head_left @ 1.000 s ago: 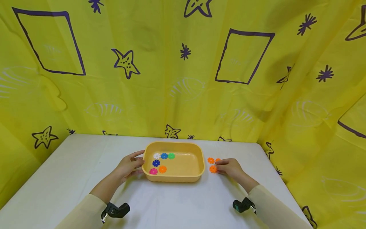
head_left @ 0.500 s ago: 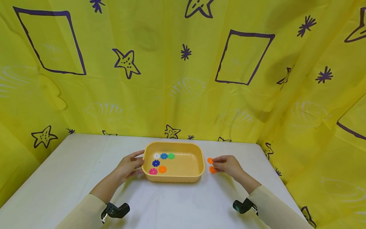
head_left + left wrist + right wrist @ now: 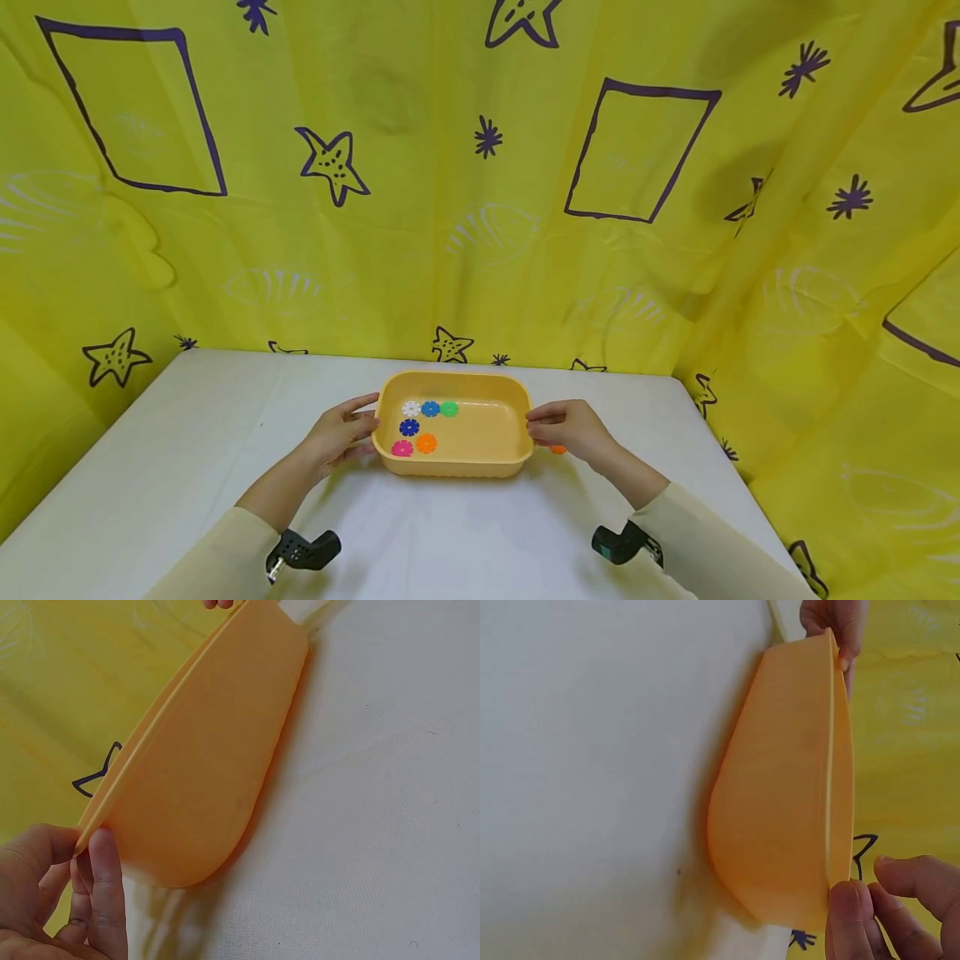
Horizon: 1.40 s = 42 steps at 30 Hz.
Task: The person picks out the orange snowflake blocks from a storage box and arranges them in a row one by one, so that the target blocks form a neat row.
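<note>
A pale-orange plastic basin (image 3: 480,468) sits on the white table, with several small flower-shaped discs inside it: white, light blue, green, dark blue, an orange disc (image 3: 426,443) and a pink one (image 3: 402,449). At its left end my left hand (image 3: 339,437) pinches the rim, a finger (image 3: 107,862) lying along the outer wall. My right hand (image 3: 567,429) has its fingertips on the right rim, one fingertip (image 3: 845,900) overlapping the outer side; no disc shows between these fingers. Just beyond the right rim, an orange disc (image 3: 558,450) peeks out from under that hand.
A yellow curtain (image 3: 420,250) printed with starfish and frames hangs behind and around the white table (image 3: 465,542). Each wrist carries a black camera mount, on the left (image 3: 307,551) and on the right (image 3: 622,543).
My right hand has moved left from the orange discs outside to the basin's right rim, covering some of their spot. My left hand and the discs inside the basin have stayed put.
</note>
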Motion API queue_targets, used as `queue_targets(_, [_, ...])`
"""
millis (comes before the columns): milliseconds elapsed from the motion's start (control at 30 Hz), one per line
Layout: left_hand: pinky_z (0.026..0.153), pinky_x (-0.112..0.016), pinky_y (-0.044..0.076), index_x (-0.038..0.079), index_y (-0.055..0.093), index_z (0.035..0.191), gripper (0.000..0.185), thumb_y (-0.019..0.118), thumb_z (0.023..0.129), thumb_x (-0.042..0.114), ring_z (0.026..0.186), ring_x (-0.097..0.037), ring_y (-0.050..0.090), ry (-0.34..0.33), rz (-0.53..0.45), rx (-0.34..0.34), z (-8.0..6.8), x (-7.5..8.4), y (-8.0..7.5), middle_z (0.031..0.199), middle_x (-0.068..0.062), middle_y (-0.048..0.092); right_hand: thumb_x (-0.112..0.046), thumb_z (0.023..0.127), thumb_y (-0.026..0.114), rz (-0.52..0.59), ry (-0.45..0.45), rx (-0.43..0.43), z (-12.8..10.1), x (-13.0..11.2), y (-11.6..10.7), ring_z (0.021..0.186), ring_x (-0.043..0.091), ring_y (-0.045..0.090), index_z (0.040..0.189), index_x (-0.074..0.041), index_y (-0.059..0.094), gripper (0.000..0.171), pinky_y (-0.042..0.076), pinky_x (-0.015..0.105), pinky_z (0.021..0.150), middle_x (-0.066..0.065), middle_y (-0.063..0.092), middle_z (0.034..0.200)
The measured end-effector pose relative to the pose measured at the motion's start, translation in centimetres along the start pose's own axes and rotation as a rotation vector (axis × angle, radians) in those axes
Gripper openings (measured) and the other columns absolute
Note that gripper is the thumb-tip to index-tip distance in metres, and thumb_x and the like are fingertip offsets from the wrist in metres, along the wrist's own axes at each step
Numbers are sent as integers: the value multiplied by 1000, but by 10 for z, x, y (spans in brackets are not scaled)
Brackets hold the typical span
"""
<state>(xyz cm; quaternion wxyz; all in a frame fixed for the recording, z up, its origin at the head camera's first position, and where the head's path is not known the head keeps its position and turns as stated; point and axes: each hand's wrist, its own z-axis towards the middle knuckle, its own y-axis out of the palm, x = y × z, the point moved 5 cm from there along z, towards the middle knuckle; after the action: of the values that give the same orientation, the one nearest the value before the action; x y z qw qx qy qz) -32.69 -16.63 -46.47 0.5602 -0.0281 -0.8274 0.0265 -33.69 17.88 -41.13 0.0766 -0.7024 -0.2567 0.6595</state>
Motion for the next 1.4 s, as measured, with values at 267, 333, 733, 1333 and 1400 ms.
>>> queue_targets(267, [75, -31, 58, 14, 39, 150, 59, 61, 95, 12, 91, -18, 68, -3, -1, 3, -1, 1, 0, 143, -24, 45, -4, 87, 69, 104, -20, -86, 2, -10, 19, 88, 22, 72, 117, 15, 62, 36, 59, 35, 79, 26, 69, 109])
queue_targets(333, [75, -31, 58, 14, 40, 150, 59, 60, 95, 11, 91, -17, 68, -6, -6, 3, -1, 0, 0, 142, -23, 45, -4, 87, 69, 112, -18, -95, 3, -9, 24, 89, 24, 72, 117, 15, 63, 36, 59, 35, 79, 27, 68, 110])
queue_targets(733, [75, -31, 58, 13, 40, 150, 58, 60, 95, 10, 91, -17, 68, 1, -24, 0, 1, -1, 1, 142, -23, 45, -3, 86, 71, 117, 34, -58, 12, -6, 54, 92, 19, 72, 116, 10, 66, 34, 58, 33, 81, 18, 72, 106])
queue_targets(1333, [74, -31, 58, 12, 38, 150, 59, 58, 95, 8, 93, -18, 68, 3, -52, -13, -1, 0, 1, 144, -25, 44, -2, 85, 71, 188, 31, -130, 26, -13, 88, 84, 19, 72, 118, 11, 64, 36, 59, 34, 78, 20, 71, 105])
queue_targets(1400, [74, -30, 58, 12, 38, 150, 59, 58, 95, 8, 94, -19, 68, 3, -50, -13, -1, 1, 1, 144, -25, 45, -2, 85, 72, 180, 31, -130, 27, -13, 91, 83, 20, 72, 116, 11, 65, 35, 59, 34, 76, 18, 72, 101])
